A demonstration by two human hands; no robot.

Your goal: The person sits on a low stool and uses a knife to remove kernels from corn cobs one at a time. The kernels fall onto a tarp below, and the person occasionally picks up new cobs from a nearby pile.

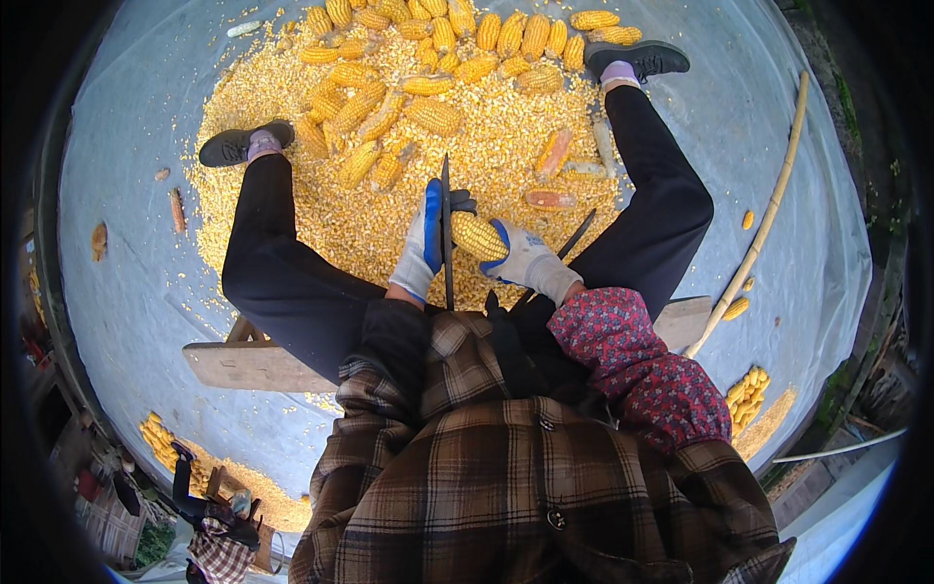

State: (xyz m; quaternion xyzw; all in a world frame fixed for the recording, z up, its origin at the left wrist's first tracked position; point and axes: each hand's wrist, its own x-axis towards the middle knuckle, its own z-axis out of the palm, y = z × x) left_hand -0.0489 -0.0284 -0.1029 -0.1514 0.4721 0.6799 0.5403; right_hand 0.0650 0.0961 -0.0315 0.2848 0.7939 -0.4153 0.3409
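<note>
My left hand (423,241), in a white and blue work glove, is around a long dark metal bar (447,255) with a pointed far end. Its dark-coated fingers come out on the bar's right side, close to the tip of a yellow corn cob (476,235); whether they touch it I cannot tell. That cob is gripped at its right end by my right hand (531,257), gloved the same way, and most of its kernels are on. A second dark bar (578,233) slants past the right wrist. Loose corn kernels (328,226) lie spread below both hands.
Whole corn cobs (434,117) are heaped beyond my hands, with stripped cobs (551,198) at the right. I straddle a wooden bench (255,366) on a pale plastic sheet (139,292). A bamboo pole (759,212) lies at right. Another person (219,536) sits behind, lower left.
</note>
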